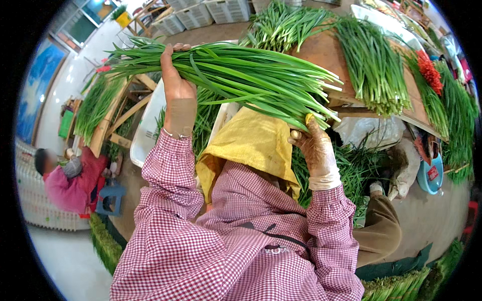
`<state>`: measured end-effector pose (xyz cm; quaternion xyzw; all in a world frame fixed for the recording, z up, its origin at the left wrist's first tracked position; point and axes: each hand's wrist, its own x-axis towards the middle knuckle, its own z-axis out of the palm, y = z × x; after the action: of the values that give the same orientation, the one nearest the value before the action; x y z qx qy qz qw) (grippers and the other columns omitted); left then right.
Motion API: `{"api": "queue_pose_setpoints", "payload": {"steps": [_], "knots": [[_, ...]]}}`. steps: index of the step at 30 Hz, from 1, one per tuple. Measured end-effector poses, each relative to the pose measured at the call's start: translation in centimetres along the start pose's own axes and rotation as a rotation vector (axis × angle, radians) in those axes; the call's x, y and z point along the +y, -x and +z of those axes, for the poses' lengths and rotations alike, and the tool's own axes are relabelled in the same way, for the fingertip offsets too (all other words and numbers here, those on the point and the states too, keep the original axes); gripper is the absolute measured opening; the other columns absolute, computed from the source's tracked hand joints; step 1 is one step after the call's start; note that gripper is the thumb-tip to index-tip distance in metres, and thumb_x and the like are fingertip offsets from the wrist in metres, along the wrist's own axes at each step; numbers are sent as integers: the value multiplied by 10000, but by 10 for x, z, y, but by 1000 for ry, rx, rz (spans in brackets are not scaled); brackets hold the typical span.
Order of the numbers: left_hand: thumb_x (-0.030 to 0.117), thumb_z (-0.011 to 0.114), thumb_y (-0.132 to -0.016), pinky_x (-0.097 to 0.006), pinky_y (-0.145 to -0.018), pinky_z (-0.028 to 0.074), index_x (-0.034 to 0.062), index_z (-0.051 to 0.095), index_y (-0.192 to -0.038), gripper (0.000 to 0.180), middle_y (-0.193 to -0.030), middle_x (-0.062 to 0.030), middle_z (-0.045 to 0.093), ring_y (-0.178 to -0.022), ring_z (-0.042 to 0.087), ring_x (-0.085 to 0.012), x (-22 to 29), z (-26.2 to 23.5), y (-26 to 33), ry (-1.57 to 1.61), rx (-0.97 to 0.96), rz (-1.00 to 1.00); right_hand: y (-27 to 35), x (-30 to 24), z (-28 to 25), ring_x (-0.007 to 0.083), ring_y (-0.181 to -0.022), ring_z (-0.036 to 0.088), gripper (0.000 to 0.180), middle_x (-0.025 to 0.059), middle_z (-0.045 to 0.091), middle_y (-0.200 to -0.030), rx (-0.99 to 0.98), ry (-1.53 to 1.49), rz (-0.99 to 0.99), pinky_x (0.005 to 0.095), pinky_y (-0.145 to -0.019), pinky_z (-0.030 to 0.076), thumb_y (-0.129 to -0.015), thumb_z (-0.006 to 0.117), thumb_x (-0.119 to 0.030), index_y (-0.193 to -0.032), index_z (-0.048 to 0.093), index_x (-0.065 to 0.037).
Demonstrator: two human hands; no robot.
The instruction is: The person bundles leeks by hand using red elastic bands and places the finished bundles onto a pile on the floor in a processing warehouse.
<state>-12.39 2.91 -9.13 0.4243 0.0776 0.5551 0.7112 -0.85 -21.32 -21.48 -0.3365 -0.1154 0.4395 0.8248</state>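
Left hand (178,84) high, clasping leaf bundle (246,70), right hand (317,148) at stem ends (321,95), grip unclear

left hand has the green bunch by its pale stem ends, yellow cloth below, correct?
Not quite: the head view shows the left hand gripping the green bunch near its leafy end, not the pale stem ends. The yellow cloth is indeed below.

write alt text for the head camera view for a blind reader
A bunch of long green leaves is held up across the view, the left hand gripping near its leafy end, the right hand at its pale stem ends. More bunches lie on a wooden table beyond.
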Motion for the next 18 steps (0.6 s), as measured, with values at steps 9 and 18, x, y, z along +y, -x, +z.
{"api": "queue_pose_setpoints", "payload": {"steps": [9,18], "knots": [[175,575,-826,-484,-885,451,61,490,-743,164,-769,-72,536,-793,534,-213,3,24,-52,146,-48,-84,28,-28,14,181,-801,598,264,85,611,-962,-68,-25,-172,353,-753,508,-873,569,-206,-1050,565,-10],[196,580,-812,-465,-811,470,47,507,-748,179,-743,-113,561,-734,568,-278,3,24,-72,43,58,-124,67,-45,-92,224,-838,613,269,146,615,-1050,98,361,39,354,-834,464,-818,593,-226,-961,619,1]]}}
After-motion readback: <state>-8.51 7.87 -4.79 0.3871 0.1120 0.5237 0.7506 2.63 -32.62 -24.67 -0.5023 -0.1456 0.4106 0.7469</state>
